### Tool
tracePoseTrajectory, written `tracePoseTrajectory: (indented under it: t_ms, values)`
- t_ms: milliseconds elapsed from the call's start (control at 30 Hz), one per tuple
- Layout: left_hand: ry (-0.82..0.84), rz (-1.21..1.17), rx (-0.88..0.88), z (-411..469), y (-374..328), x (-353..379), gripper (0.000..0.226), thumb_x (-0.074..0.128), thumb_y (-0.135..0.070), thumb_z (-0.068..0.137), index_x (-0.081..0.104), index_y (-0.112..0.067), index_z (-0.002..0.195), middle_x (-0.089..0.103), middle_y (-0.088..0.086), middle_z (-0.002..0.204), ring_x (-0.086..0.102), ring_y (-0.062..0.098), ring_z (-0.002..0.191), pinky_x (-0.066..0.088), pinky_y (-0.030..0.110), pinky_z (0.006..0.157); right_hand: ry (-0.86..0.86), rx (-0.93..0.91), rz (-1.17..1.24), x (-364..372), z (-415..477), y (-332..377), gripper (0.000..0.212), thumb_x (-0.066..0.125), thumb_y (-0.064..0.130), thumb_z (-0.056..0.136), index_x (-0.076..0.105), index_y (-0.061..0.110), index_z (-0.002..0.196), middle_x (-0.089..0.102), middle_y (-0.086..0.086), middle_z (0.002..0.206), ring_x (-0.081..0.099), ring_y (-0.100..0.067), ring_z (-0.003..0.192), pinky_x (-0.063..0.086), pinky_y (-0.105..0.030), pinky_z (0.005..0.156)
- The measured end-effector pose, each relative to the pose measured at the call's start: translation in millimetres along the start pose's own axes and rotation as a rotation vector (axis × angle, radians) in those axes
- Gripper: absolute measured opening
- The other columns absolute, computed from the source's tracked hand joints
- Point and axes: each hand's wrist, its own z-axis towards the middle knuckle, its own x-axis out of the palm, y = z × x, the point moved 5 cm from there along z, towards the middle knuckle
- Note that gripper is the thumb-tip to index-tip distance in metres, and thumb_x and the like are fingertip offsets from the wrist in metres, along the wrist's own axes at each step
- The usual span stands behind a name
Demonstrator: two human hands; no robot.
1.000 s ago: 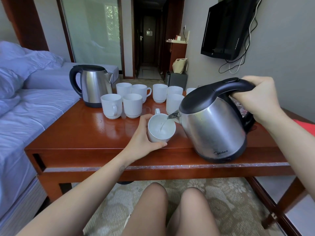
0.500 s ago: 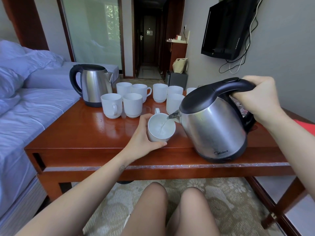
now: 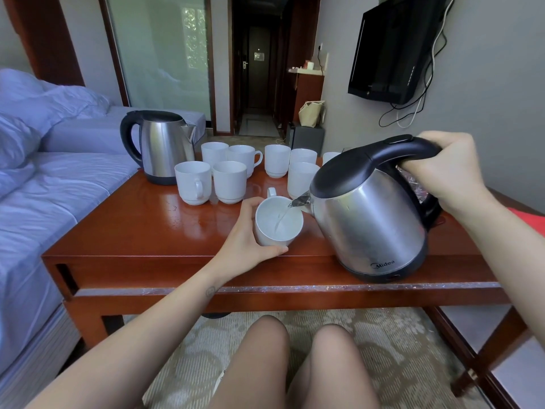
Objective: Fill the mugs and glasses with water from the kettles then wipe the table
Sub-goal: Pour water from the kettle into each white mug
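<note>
Fingers of the left hand [image 3: 243, 243] are curling round a white ceramic mug [image 3: 290, 228], with the thumb lying along its near wall, steadying it close to the front edge of the glossy red-brown wooden table [image 3: 132, 231]. The right hand [image 3: 448, 169] is gripping the black handle of a brushed-steel electric kettle [image 3: 371, 222] and tipping it leftward, so a thin stream of water [image 3: 280, 221] is falling from the spout into the mug. The kettle is leaning just right of the mug by the front edge; whether its base is touching the wood I cannot tell. Farther out, a cluster of other white mugs [image 3: 230, 181] is standing toward the far edge, and a second steel kettle [image 3: 165, 146] is sitting upright at the far left corner.

This looks like an early pour in the filling step, with most mugs waiting. The next move probably calls for levelling the kettle before the water nears the rim, then swapping in another mug.
</note>
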Motion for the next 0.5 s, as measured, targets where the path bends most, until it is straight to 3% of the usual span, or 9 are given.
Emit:
tracePoseTrajectory:
  t_ms: [167,500]
  values:
    - [-0.002,0.001,-0.007,0,1,0,0.088,0.089,-0.020,0.068,0.031,-0.028,0.133,0.038,-0.027,0.129,0.039,-0.016,0.119,0.035,0.003,0.097,-0.013,0.010,-0.021,0,1,1,0.022,0.062,-0.002,0.069,0.047,0.011,0.059,0.034,-0.004,0.060,0.030,-0.014,0.060,0.021,-0.030,0.053]
    - [-0.006,-0.016,-0.032,0,0,-2,0.087,0.090,-0.021,0.068,0.032,-0.030,0.132,0.039,-0.030,0.127,0.040,-0.017,0.118,0.034,0.002,0.094,-0.033,0.032,0.046,0,0,-9,0.015,0.059,0.005,0.062,0.048,0.014,0.059,0.030,0.008,0.055,0.029,-0.014,0.062,0.020,-0.030,0.053]
